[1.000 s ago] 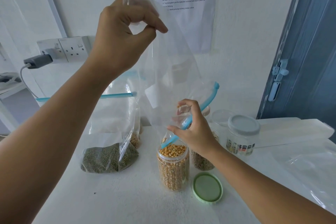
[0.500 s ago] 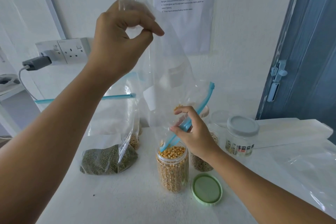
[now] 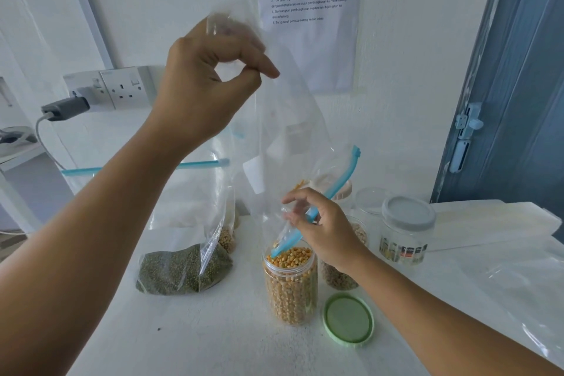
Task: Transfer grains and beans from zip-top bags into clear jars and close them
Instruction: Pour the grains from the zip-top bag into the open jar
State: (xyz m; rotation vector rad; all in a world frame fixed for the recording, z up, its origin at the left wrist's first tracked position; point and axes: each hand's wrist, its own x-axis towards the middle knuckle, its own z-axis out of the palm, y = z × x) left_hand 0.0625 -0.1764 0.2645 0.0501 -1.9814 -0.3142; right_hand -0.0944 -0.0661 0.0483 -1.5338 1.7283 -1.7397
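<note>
I hold a clear zip-top bag point(image 3: 287, 131) upside down over an open jar point(image 3: 290, 287) that is full of yellow corn kernels. My left hand point(image 3: 210, 85) pinches the bag's bottom corner high up. My right hand point(image 3: 323, 229) pinches the bag's blue zip strip just above the jar mouth. A few kernels cling inside the bag near the zip. The jar's green lid point(image 3: 348, 320) lies flat on the table to its right. A bag of green mung beans point(image 3: 183, 268) sits to the left, with another bag of pale beans point(image 3: 227, 238) behind it.
A second jar of pale beans point(image 3: 341, 278) stands behind my right wrist. A grey-lidded jar point(image 3: 406, 229) and an empty clear jar point(image 3: 370, 201) stand at the back right. Empty plastic bags point(image 3: 518, 284) lie on the right. A wall socket with a plug point(image 3: 122, 88) is at the left.
Both hands keep their hold on the bag. My left hand has sunk slightly and a few kernels have shifted near the zip; the jar and lid have not moved.
</note>
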